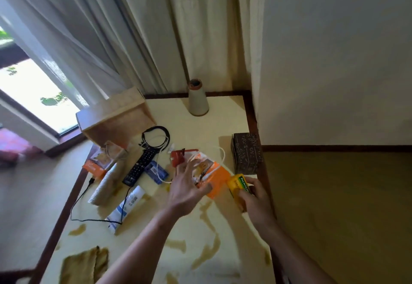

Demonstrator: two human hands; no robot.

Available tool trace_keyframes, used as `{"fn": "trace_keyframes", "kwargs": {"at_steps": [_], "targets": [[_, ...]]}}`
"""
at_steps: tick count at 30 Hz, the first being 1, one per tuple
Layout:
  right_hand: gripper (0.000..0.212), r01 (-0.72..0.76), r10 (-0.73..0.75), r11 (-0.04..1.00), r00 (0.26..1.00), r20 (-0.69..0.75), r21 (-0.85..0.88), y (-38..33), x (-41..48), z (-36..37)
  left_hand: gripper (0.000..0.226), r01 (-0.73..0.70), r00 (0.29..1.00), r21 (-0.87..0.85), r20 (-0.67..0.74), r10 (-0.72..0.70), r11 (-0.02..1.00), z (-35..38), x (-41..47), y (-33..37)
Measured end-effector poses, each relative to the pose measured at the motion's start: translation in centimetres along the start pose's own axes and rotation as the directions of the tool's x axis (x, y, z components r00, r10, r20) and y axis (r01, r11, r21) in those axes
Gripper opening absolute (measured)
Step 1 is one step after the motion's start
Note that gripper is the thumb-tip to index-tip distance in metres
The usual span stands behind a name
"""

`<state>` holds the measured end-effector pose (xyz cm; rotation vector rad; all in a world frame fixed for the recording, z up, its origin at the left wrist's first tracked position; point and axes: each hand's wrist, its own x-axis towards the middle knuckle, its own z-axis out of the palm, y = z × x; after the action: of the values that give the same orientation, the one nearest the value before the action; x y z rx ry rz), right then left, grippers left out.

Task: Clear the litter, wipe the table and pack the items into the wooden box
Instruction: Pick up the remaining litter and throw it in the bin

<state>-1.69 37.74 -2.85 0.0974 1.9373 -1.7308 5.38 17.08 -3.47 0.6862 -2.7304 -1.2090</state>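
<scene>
Stained cloth (84, 266) at the near left corner of the tabletop (223, 116); wooden box (116, 116) at the far left edge; remote (140, 165) toward the middle; left hand (187, 187), fingers spread apart, over an orange packet (219, 176); right hand (256, 196), by the right edge, clasping a yellow soap box (237, 184).

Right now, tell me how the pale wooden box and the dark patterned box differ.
Colour: the pale wooden box is plain light wood; the dark patterned box is dark brown with pale markings. Size: the pale one looks larger than the dark one. Place: the pale one sits at the table's far left edge, the dark one at its right edge. Both rest on the table.
</scene>
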Motion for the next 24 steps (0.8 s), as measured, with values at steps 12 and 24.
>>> {"fn": "trace_keyframes", "kwargs": {"at_steps": [12, 24], "targets": [[0.039, 0.015, -0.015, 1.000, 0.999, 0.035, 0.012, -8.6, 11.2, 12.3, 0.092, 0.162, 0.982, 0.180, -0.123, -0.141, 0.970, -10.4, 13.1, -2.1], [0.039, -0.008, -0.067, 0.916, 0.983, -0.171, -0.402, -3.3, 22.1, 17.2, 0.097, 0.010, 0.992, 0.463, 0.107, -0.067, 0.886, -7.4, 23.9, -8.6]]}}
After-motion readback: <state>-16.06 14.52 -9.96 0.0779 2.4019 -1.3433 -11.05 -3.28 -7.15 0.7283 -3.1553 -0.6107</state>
